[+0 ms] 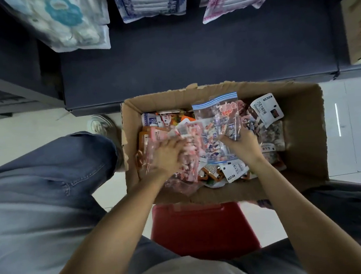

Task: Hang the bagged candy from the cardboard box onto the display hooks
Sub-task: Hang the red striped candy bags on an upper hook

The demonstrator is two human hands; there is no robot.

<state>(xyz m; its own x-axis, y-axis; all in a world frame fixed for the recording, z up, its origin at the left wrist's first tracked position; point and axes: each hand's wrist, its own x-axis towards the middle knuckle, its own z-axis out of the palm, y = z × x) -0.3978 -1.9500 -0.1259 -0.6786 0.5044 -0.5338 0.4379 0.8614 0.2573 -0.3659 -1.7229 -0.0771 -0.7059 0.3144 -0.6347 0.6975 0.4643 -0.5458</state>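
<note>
Head view, looking straight down: both my hands are inside the cardboard box (pixel 301 126) that sits on the floor between my knees, just near of the dark display base. My right hand (pixel 242 145) has its fingers curled round the lower end of a clear candy bag (pixel 221 120) with a blue-striped top, which stands up out of the pile. My left hand (pixel 169 155) lies over a heap of pink bags (pixel 184 165) at the left of the box; it is blurred, so I cannot tell whether those fingers are spread or pinching.

More bags already hang at the far edge of the view, a blue-and-white one (pixel 150 1) among them, though I cannot see the hooks.

These bags look light, soft and crinkly, and the film is probably slippery, with loose sweets shifting inside. I judge the stiff sealed header the best place to pinch, since any hanging hole should be there.
</note>
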